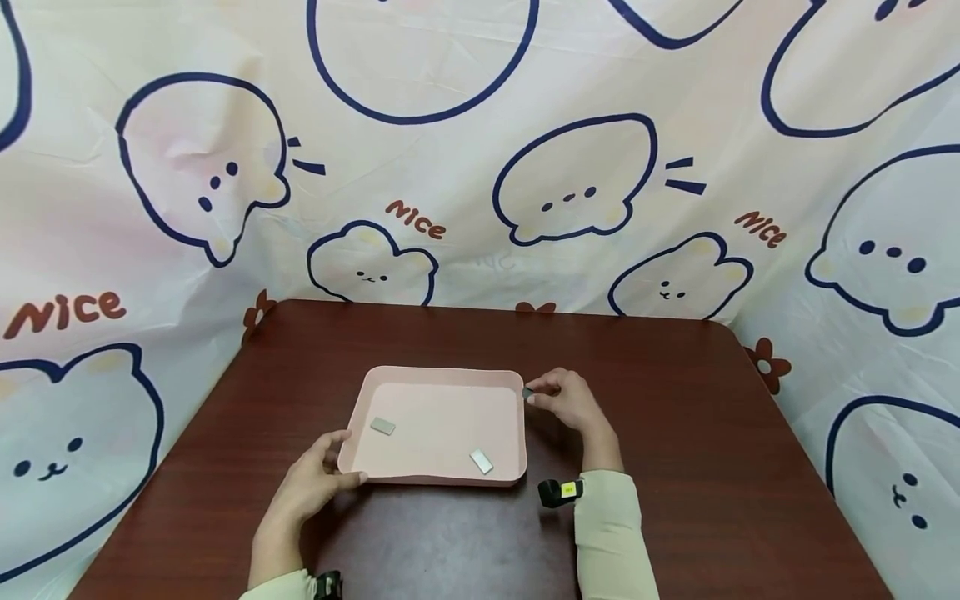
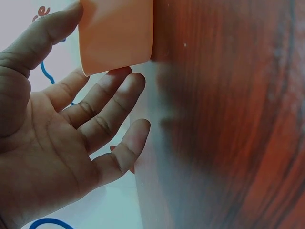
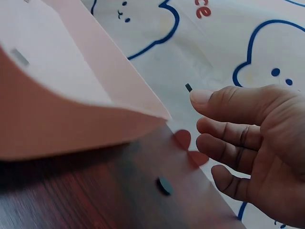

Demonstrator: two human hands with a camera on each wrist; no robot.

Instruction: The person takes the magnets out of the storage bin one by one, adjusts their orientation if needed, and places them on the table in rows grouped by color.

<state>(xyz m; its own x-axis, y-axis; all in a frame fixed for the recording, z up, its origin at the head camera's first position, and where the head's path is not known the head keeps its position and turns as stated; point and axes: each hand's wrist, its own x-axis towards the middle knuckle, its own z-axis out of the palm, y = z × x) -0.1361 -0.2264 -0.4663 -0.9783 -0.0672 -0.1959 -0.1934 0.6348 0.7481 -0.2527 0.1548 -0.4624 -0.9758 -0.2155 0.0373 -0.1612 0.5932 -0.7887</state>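
Note:
A pink tray (image 1: 442, 372) lies in the middle of the dark wooden table (image 1: 675, 433). Two small grey rectangular pieces (image 1: 382, 426) (image 1: 482, 461) lie flat inside it. My left hand (image 1: 341, 458) is at the tray's near left corner, with the thumb against the rim and its fingers (image 2: 109, 95) stretched loosely beside the tray (image 2: 116, 33). My right hand (image 1: 534, 394) hovers just outside the far right corner and pinches a tiny dark piece (image 1: 527, 392). That piece (image 3: 188, 87) shows at the fingertips (image 3: 205, 98) in the right wrist view.
A small dark round spot (image 3: 165, 185) sits on the table under my right hand; I cannot tell what it is. A cloth backdrop (image 1: 480, 208) printed with cartoon animals hangs around the table. A black wrist camera (image 1: 558, 492) is strapped to my right sleeve.

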